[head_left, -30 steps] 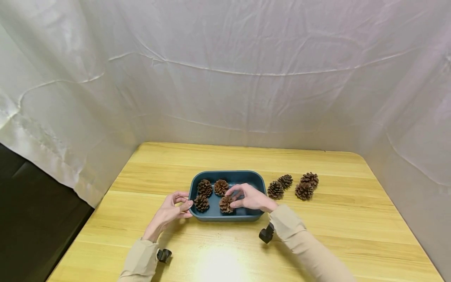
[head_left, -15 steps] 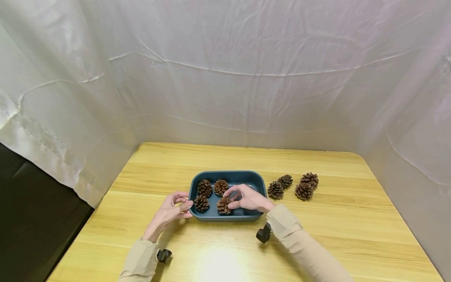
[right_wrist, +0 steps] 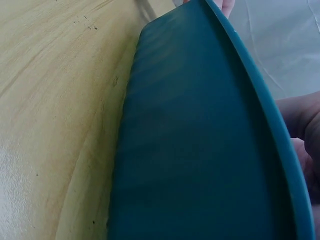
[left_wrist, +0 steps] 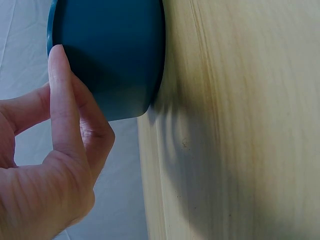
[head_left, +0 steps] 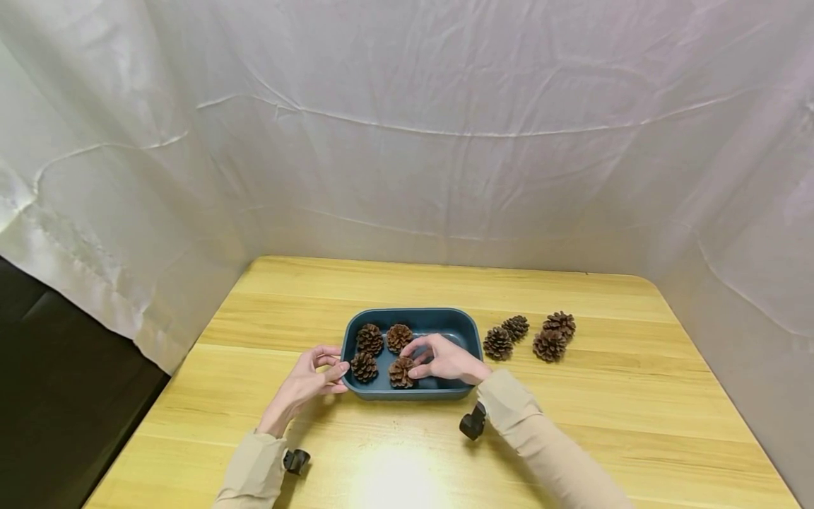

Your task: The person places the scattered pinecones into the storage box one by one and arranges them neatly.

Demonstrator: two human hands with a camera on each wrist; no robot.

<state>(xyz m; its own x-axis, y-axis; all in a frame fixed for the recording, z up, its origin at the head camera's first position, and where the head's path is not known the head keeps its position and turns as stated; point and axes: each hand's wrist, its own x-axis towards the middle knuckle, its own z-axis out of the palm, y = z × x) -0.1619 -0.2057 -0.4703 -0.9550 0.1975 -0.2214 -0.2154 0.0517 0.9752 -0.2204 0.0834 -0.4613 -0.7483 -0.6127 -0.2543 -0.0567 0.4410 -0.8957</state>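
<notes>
A blue-green rectangular tray (head_left: 420, 394) with rounded corners stands on the table. My left hand (head_left: 305, 380) pinches its left end, thumb on the rim; the left wrist view shows the same hand (left_wrist: 70, 130) against the tray's outer wall (left_wrist: 115, 60). My right hand (head_left: 446, 359) reaches over the front right of the tray and pinches a brown pine cone (head_left: 400, 373) low inside it. Three other pine cones lie in the tray's left half: one at the back left (head_left: 369, 339), one front left (head_left: 364, 367), one back middle (head_left: 399, 338). The right wrist view hides the held cone behind the tray wall (right_wrist: 190, 110).
Right of the tray, a pine cone (head_left: 497, 343) lies beside a smaller pine cone (head_left: 516, 326). Farther right, another pine cone (head_left: 550, 345) touches one behind it (head_left: 560, 324). Pale curtains (head_left: 445, 177) surround the wooden table (head_left: 636, 396) at the back and sides.
My right hand has moved slightly left inside the tray, bringing the pinched pine cone left towards the others. My left hand and the tray have stayed in place.
</notes>
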